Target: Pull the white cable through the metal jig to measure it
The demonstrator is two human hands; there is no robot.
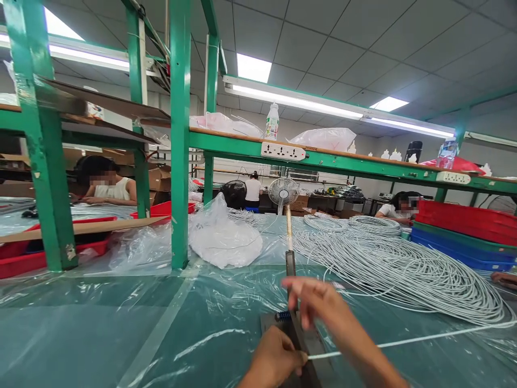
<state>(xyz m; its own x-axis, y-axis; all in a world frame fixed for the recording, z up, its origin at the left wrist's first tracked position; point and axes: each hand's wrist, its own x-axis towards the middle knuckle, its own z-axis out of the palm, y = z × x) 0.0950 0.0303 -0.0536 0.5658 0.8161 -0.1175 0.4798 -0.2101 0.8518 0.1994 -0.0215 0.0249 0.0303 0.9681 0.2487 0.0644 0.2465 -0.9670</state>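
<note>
Our left hand (274, 357) pinches the cable (428, 338), which runs rightward; our right hand (317, 302), fingers parted, is nearer the lever (290, 261).

Widest passage left of the lever tool (290, 264): flat run of green bench top (100, 334) under wrinkled clear sheeting. Beyond that, left and behind the tool, a plastic bag (224, 245) and green post (180, 161) block the reach. Right of the tool: big cable coil (404, 269) fills the bench, stacked trays (464, 223) past it; one cable strand (420, 341) crosses low, forearm above it. Tool's near end taken up by left hand (274, 355); right hand (319, 302), fingers loose, crowds the lever. Shelf (242, 139) spans behind, higher than the tool.
</note>
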